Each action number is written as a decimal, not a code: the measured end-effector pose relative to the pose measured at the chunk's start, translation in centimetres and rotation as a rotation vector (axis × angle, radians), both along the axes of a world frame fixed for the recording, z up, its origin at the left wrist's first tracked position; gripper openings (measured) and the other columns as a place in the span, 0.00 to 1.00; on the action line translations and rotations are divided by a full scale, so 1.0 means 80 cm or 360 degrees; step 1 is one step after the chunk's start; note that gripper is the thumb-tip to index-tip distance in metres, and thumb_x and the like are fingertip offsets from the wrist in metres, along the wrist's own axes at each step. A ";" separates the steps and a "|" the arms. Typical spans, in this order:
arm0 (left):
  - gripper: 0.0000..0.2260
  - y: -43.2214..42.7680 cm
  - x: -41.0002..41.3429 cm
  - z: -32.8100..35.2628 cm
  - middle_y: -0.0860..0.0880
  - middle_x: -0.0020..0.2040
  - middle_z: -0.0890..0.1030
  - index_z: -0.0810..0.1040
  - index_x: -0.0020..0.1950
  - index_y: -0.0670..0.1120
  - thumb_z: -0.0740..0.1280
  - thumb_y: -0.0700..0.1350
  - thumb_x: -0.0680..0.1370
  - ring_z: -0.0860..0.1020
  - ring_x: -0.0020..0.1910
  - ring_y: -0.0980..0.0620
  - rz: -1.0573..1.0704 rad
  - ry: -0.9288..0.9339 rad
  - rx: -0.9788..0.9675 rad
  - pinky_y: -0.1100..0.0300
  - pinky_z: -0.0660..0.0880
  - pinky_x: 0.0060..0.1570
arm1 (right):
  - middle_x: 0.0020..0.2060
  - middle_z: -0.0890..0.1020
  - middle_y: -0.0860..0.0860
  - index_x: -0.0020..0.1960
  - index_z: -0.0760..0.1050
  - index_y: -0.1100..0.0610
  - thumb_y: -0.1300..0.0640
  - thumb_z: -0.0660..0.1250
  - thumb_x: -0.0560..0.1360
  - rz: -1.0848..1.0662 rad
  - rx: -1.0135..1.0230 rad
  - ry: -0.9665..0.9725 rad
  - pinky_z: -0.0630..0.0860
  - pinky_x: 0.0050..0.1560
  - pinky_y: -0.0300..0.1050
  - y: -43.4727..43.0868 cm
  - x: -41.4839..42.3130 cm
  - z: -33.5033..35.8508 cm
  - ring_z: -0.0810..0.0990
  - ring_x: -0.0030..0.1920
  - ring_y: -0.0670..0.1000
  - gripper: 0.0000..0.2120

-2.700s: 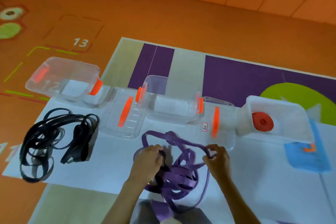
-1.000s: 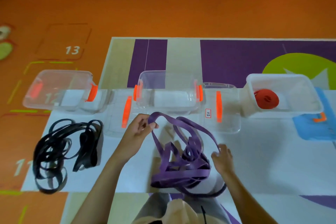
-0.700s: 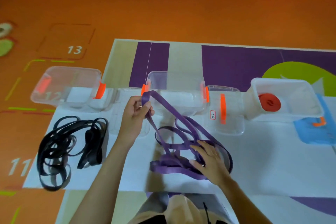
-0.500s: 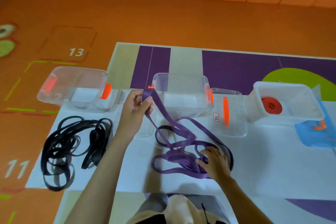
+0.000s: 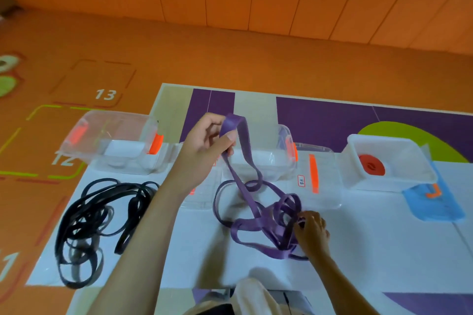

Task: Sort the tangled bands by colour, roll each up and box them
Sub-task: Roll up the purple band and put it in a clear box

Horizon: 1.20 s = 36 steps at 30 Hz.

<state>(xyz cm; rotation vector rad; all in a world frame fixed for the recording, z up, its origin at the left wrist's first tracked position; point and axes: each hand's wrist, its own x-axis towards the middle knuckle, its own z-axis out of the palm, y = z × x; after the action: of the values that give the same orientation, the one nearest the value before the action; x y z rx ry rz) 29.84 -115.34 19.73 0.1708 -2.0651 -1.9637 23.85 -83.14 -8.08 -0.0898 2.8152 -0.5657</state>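
A tangled purple band (image 5: pixel 258 215) lies on the white sheet (image 5: pixel 371 250) in front of me. My left hand (image 5: pixel 204 151) pinches one loop of it and holds that loop up above the middle clear box (image 5: pixel 266 161). Lower right, my right hand (image 5: pixel 311 231) rests on the tangle, with its fingers curled into the strands. A heap of black band (image 5: pixel 94 220) sits loose at the left. A rolled red band (image 5: pixel 371 165) lies inside the white box (image 5: pixel 419 161) at the right.
An open clear box (image 5: pixel 112 143) with orange clips stands at the far left. Clear lids (image 5: pixel 320 181) with orange handles lie between the boxes, and a blue lid (image 5: pixel 432 202) lies at the right. The sheet covers a purple and green mat on an orange floor.
My left hand has lifted the purple loop higher and away from me, stretching the band out of the tangle. My right hand has stayed low on the tangle, shifting slightly right.
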 end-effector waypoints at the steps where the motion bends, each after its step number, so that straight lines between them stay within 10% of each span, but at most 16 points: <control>1: 0.04 0.003 0.001 0.007 0.47 0.40 0.79 0.74 0.56 0.38 0.67 0.37 0.84 0.78 0.39 0.48 -0.0061 0.0014 0.0000 0.57 0.77 0.44 | 0.66 0.76 0.54 0.64 0.76 0.52 0.49 0.71 0.80 -0.0023 -0.0179 0.0056 0.74 0.67 0.56 -0.012 -0.001 0.016 0.74 0.66 0.57 0.15; 9: 0.06 0.030 0.005 0.039 0.45 0.47 0.86 0.79 0.55 0.44 0.73 0.42 0.81 0.84 0.47 0.43 -0.0494 -0.0106 -0.0230 0.53 0.81 0.52 | 0.83 0.55 0.39 0.85 0.46 0.47 0.40 0.82 0.65 0.0548 -0.1167 -0.0057 0.58 0.76 0.31 -0.127 -0.016 0.184 0.56 0.82 0.39 0.61; 11: 0.06 0.036 0.004 0.042 0.49 0.48 0.86 0.81 0.54 0.45 0.75 0.43 0.80 0.85 0.48 0.49 -0.0504 -0.0117 -0.0341 0.57 0.80 0.55 | 0.76 0.70 0.36 0.83 0.55 0.49 0.47 0.83 0.68 0.0603 -0.1278 -0.0128 0.67 0.71 0.31 -0.147 -0.013 0.227 0.67 0.75 0.35 0.54; 14: 0.06 0.043 -0.004 0.044 0.56 0.49 0.86 0.83 0.53 0.47 0.77 0.43 0.78 0.84 0.51 0.56 -0.0408 -0.0003 -0.0384 0.60 0.78 0.56 | 0.45 0.84 0.28 0.57 0.78 0.45 0.59 0.75 0.78 0.0508 -0.1268 -0.0061 0.75 0.55 0.37 -0.171 -0.009 0.272 0.82 0.50 0.30 0.13; 20: 0.35 0.036 -0.011 -0.032 0.56 0.71 0.74 0.69 0.68 0.56 0.84 0.53 0.67 0.71 0.73 0.57 -0.0073 -0.0077 -0.0153 0.53 0.69 0.75 | 0.45 0.88 0.54 0.54 0.77 0.60 0.64 0.67 0.83 0.0380 -0.1623 -0.0008 0.85 0.44 0.47 -0.180 -0.015 0.313 0.88 0.45 0.52 0.01; 24: 0.44 0.051 -0.002 -0.105 0.62 0.76 0.71 0.63 0.77 0.64 0.84 0.57 0.68 0.68 0.76 0.63 -0.0577 -0.0546 -0.0195 0.59 0.69 0.74 | 0.40 0.88 0.58 0.49 0.77 0.63 0.65 0.72 0.79 0.0339 -0.1839 -0.0041 0.87 0.46 0.53 -0.190 -0.015 0.348 0.89 0.42 0.59 0.04; 29: 0.04 0.089 -0.011 -0.104 0.57 0.51 0.88 0.85 0.55 0.50 0.72 0.48 0.82 0.85 0.54 0.60 -0.0532 -0.0528 -0.0012 0.63 0.77 0.58 | 0.44 0.87 0.65 0.50 0.76 0.60 0.63 0.70 0.82 0.0404 -0.2004 -0.0136 0.86 0.49 0.63 -0.205 -0.015 0.371 0.88 0.45 0.66 0.03; 33: 0.14 0.077 -0.013 -0.101 0.46 0.35 0.83 0.80 0.38 0.46 0.68 0.48 0.83 0.82 0.38 0.45 -0.0412 -0.0507 -0.0046 0.37 0.80 0.56 | 0.47 0.87 0.64 0.55 0.75 0.61 0.65 0.66 0.83 0.0286 -0.2180 -0.0101 0.84 0.55 0.60 -0.189 -0.036 0.373 0.87 0.49 0.67 0.01; 36: 0.12 0.062 -0.005 -0.092 0.49 0.28 0.74 0.78 0.39 0.46 0.71 0.44 0.82 0.72 0.29 0.49 -0.0314 -0.0458 -0.0024 0.51 0.76 0.37 | 0.49 0.87 0.64 0.58 0.74 0.62 0.65 0.63 0.84 0.0080 -0.2251 -0.0085 0.85 0.54 0.58 -0.162 -0.053 0.365 0.87 0.53 0.66 0.04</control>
<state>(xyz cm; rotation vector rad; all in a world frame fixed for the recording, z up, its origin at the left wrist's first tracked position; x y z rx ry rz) 29.47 -110.35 12.40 0.2703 -2.3559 -2.1455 19.60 -96.09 21.13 -0.3768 1.7841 -2.2826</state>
